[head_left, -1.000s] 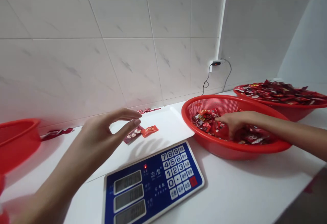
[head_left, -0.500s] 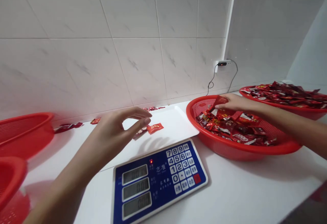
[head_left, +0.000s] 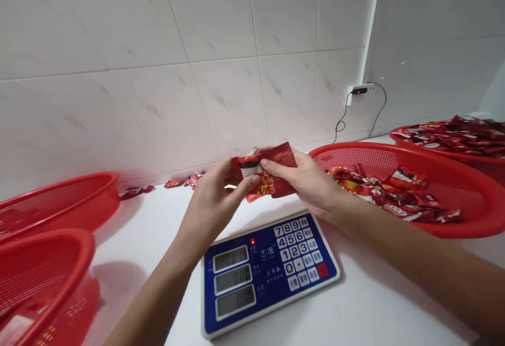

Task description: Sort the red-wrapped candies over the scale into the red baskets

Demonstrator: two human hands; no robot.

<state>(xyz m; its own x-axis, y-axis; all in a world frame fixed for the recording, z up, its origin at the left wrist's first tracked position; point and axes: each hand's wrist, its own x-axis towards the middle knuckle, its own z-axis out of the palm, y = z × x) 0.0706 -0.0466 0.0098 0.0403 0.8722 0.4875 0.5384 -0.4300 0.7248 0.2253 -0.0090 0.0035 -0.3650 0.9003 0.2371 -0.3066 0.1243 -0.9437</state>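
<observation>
My left hand (head_left: 211, 196) pinches a red snack packet (head_left: 249, 167) with white and black print. My right hand (head_left: 311, 175) grips a darker red snack packet (head_left: 281, 156) by its side, thumb against the other packet. Both packets meet between my fingers, and how many lie together I cannot tell. The hands are above the white pan of a digital scale (head_left: 272, 296) with a blue panel and number keys. Under my fingers shows the edge of an orange-red packet (head_left: 254, 197); the rest of the pan is mostly hidden.
To the right stands a red plastic basket (head_left: 483, 209) with many packets; a second full basket (head_left: 489, 161) is behind it. Two red baskets (head_left: 98, 212) (head_left: 84, 262) stand at the left. Loose packets (head_left: 136, 192) lie along the tiled wall. A cord hangs from a socket (head_left: 359, 93).
My right hand has come left out of the basket with packets and met my left hand over the scale. My left hand has closed on a packet. The view has shifted.
</observation>
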